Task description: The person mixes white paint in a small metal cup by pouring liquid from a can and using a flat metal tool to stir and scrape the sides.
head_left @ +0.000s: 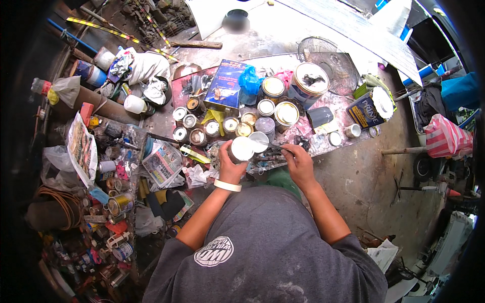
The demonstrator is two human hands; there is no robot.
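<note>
My left hand (231, 164) is closed around a small can (242, 149) with a white top or white contents, held upright in front of my body. In my right hand (299, 164) the fingers pinch the dark handle of a thin ladle-like tool (273, 146). Its far end meets a round whitish disc (259, 141) beside the can's rim; whether the disc is the tool's bowl or a separate lid I cannot tell. Just beyond the hands stand several small paint cans, among them one with a grey top (264, 125).
A blue rectangular tin (224, 85), a large white paint bucket (308, 80) and a dark tin with a white-smeared top (371, 108) stand on the table. A fan grille (336, 70) lies behind. Cluttered shelving with a yellow can (120, 204) fills the left; concrete floor (343, 177) lies right.
</note>
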